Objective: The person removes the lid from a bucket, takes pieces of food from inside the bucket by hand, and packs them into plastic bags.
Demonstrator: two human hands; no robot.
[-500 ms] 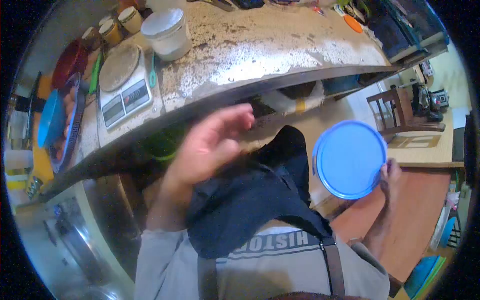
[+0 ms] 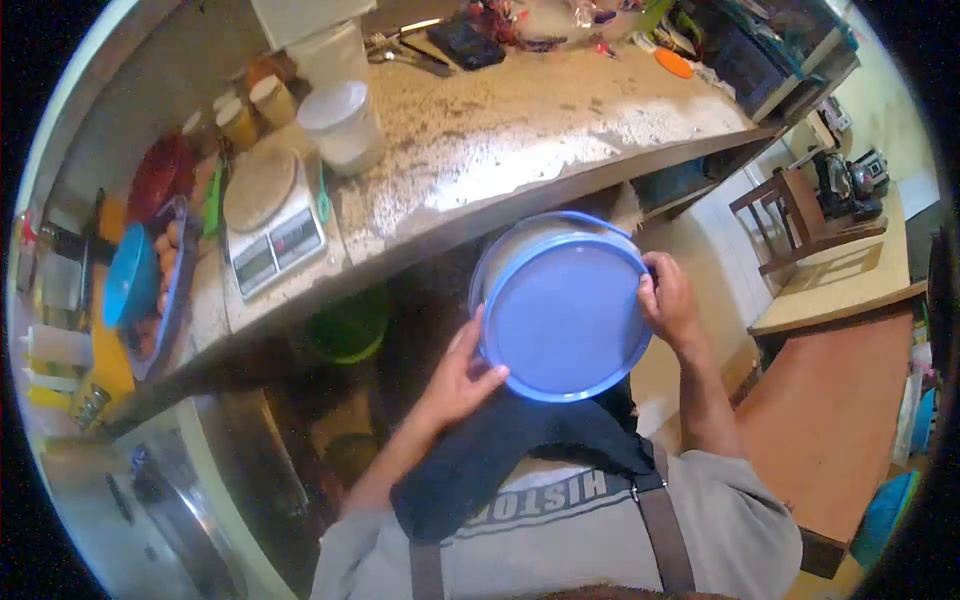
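Observation:
In front of my body is a round bucket with a blue lid point(image 2: 567, 318), its lid tilted toward me. A strip of the bucket's pale side and a blue carry handle point(image 2: 590, 218) show beyond the lid's far edge. My left hand point(image 2: 458, 378) grips the near-left rim, thumb at the lid's edge and fingers partly hidden behind. At the right rim my right hand point(image 2: 670, 298) is closed over the edge, fingers bent onto the lid. What the bucket contains is hidden.
On the worn counter point(image 2: 480, 120) stand a kitchen scale point(image 2: 275, 245), a white tub point(image 2: 342, 128), several jars point(image 2: 237, 123), a blue bowl point(image 2: 131, 275) and a tray of eggs point(image 2: 165, 290). A wooden bench point(image 2: 830, 420) and chair point(image 2: 800, 220) are to the right.
The bucket has come from my right side to in front of me. My left hand, raised and apart before, now holds its left rim. My view has shifted slightly.

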